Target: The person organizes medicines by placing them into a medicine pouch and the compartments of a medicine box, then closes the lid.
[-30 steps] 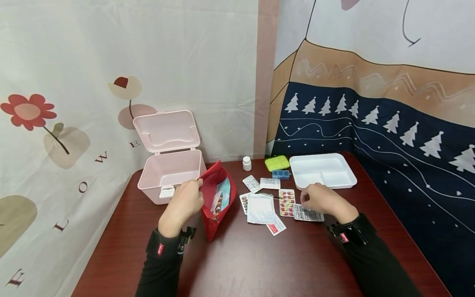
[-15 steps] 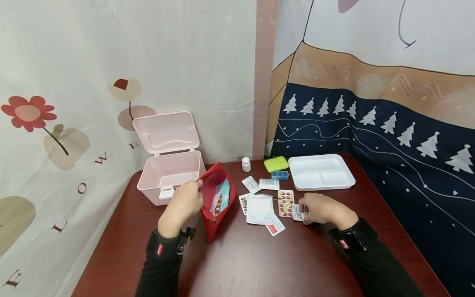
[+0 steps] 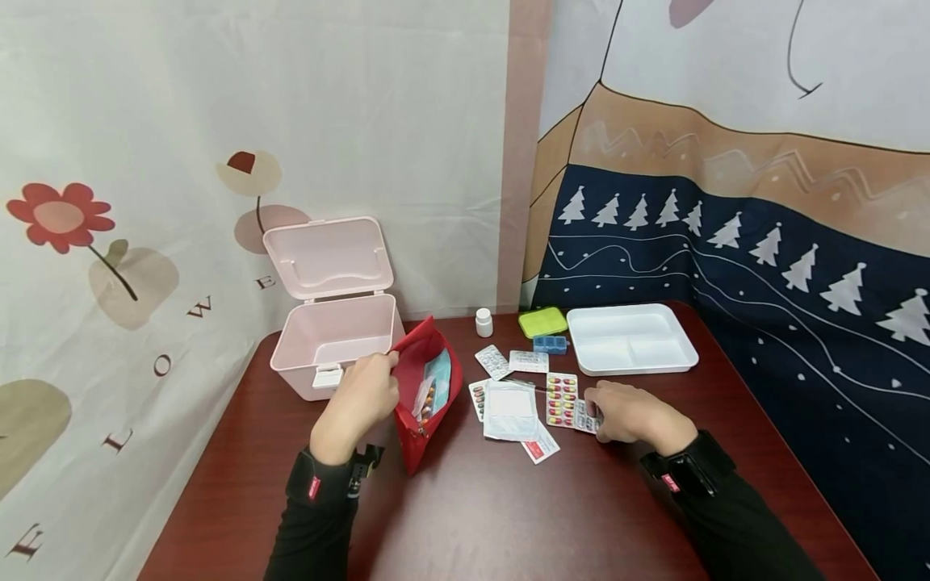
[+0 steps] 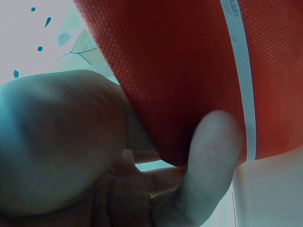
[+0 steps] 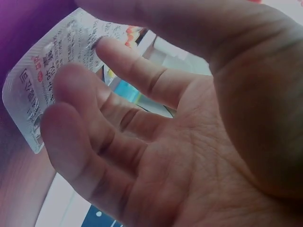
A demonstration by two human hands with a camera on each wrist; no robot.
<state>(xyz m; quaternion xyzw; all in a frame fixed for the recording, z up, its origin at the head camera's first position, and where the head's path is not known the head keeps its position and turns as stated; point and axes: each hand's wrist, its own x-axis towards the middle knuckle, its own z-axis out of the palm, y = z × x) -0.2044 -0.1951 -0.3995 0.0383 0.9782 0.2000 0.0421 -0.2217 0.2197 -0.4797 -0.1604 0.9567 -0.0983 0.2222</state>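
Observation:
A red zip pouch (image 3: pixel 426 387) stands open-mouthed on the table, showing several small items inside. My left hand (image 3: pixel 361 401) pinches its left rim; in the left wrist view the thumb (image 4: pixel 215 142) presses the red fabric. Toward the right, my right hand (image 3: pixel 632 413) grips a silver blister pack (image 3: pixel 585 416) by its right part, largely covering it. Its printed foil (image 5: pixel 47 71) shows tilted beside the fingertips in the right wrist view. Just left of this lies a blister pack of red and yellow capsules (image 3: pixel 562 398).
A pink box (image 3: pixel 298 367) with raised lid stands behind the left hand. White sachet (image 3: pixel 510 410), red-and-white packet (image 3: pixel 542 446) and blister packs (image 3: pixel 529 360) lie mid-table. Behind are a white bottle (image 3: pixel 483 323), green case (image 3: pixel 542 321), blue pill box (image 3: pixel 550 344) and white divided tray (image 3: pixel 689 355).
My right hand has come down and nearer, from the silver blister pack's far edge onto its right part, covering more of it. The left hand and red pouch have stayed put.

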